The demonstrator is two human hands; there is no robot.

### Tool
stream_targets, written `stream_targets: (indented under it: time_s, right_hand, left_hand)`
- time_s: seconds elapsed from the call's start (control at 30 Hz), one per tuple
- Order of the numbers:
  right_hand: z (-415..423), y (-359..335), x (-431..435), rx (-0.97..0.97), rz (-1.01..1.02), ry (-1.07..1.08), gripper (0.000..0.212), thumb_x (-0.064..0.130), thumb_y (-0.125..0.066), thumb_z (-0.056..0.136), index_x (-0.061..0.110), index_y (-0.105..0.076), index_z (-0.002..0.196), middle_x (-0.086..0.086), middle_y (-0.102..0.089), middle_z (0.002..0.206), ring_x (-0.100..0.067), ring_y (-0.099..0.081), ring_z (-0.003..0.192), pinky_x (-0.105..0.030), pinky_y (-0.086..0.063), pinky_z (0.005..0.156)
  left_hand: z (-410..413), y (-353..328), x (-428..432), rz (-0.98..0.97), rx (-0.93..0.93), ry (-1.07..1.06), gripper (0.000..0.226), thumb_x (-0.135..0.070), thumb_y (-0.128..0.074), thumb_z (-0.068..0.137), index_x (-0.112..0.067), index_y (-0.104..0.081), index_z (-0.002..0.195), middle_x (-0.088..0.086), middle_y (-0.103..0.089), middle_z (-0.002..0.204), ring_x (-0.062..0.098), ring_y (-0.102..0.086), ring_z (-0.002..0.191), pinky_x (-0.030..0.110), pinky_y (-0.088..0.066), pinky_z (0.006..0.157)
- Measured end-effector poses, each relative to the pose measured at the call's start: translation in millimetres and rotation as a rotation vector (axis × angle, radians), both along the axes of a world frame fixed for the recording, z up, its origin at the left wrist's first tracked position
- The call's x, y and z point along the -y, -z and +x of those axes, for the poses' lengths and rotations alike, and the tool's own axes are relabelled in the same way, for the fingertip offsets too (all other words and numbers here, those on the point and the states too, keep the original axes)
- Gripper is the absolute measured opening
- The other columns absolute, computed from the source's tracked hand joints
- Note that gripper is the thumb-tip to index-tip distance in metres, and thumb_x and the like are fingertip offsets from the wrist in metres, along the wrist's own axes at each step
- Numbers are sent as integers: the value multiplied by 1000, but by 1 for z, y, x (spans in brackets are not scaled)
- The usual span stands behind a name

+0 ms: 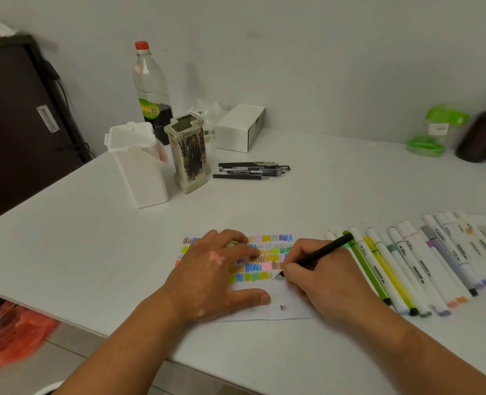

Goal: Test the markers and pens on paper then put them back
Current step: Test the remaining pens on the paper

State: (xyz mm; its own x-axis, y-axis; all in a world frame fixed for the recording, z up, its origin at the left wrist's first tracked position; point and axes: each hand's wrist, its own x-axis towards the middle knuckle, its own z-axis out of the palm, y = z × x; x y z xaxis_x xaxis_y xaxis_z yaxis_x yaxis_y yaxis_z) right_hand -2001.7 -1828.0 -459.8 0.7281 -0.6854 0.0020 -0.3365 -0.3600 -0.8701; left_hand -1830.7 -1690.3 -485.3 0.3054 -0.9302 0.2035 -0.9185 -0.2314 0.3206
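1. Two hands on the paper [267, 310], which lies flat on the white worktop [93, 238] near its front edge.
2. Right hand [321, 277]: grip closed on a black pen [321, 253], tip down on the paper at the end of the lowest scribble row, barrel slanting up to the right.
3. Left hand [216, 277]: flat, fingers spread, pressing the paper down; not gripping anything. Pink ink smear on its back.
4. Paper carries rows of coloured swatches and some thin black squiggle lines; left hand covers part of them.
5. Markers [424, 263] lie in a row just right of the paper, side by side, mostly white barrels with coloured caps; the nearest ones sit just beside the right hand.
6. More black pens [250, 170] lie in a loose pile further back, well apart from the paper.
7. White lidded container [139, 166] and a scribbled-on pen holder [190, 158] stand upright just left of that pile, close to each other.
8. Behind them: bottle [150, 89] with red cap and a white box [240, 128], near the wall.
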Motion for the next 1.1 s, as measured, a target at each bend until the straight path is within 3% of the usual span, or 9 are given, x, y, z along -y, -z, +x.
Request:
stream_targets:
  time_s: [0.33,0.4,0.47,0.57,0.63,0.8,0.97,1.1]
  right_hand:
    - [-1,2,2,-19,-85,23,13,21,-74,80,20,-67,69,4,-68,62,-2,-56,51,-16,-43,46]
    - [-3,3,4,20,-90,58,14,18,-73,81,19,-66,69,3,-67,59,-3,-54,49,-17,-41,45]
    - [-4,4,7,119,-20,101,19,11,-70,84,21,-66,69,4,-64,54,-6,-54,46,-20,-42,45]
    - [-5,3,10,275,148,104,28,4,-67,90,21,-64,69,1,-63,52,-12,-53,43,-25,-42,41]
    - [-5,2,11,350,208,72,26,7,-69,92,20,-64,70,-5,-63,55,-15,-53,45,-26,-43,41]
    - [-5,1,13,417,291,-32,6,21,-68,79,18,-73,78,-12,-67,62,-22,-61,52,-28,-49,49]
    - [-7,0,16,513,379,-74,8,17,-63,79,18,-71,76,-16,-70,69,-25,-64,57,-29,-52,50]
    - [-7,-2,14,504,365,-90,8,18,-65,81,20,-71,75,-17,-72,71,-25,-64,57,-29,-51,50]
  left_hand:
    - [-2,-3,-1,16,-1,-8,82,-90,-48,70,-43,-48,137,-22,-47,135,0,-45,114,25,-41,99]
    - [-2,-3,-2,-30,-67,-35,62,-70,-58,82,-40,-46,135,-20,-51,128,-2,-48,106,15,-39,92]
    - [-1,-4,-1,-114,-228,-101,35,-31,-59,91,-35,-47,123,-12,-58,112,1,-54,91,9,-40,73]
    - [2,-5,-1,-230,-402,-214,29,-4,-48,95,-31,-47,107,-6,-58,91,-1,-58,85,14,-45,60]
    - [0,-6,-2,-286,-406,-216,28,-2,-49,97,-29,-51,106,-8,-58,92,-5,-57,89,12,-46,61]
    - [0,-10,-6,-404,-320,-96,27,-7,-61,94,-32,-62,104,-18,-61,104,5,-60,101,10,-48,79]
    - [-2,-10,-7,-417,-439,-93,15,-39,-68,83,-41,-66,98,-21,-67,102,3,-63,98,6,-49,63]
    - [-2,-10,-7,-428,-457,-71,17,-43,-68,79,-41,-68,95,-21,-68,95,5,-65,94,8,-49,56]
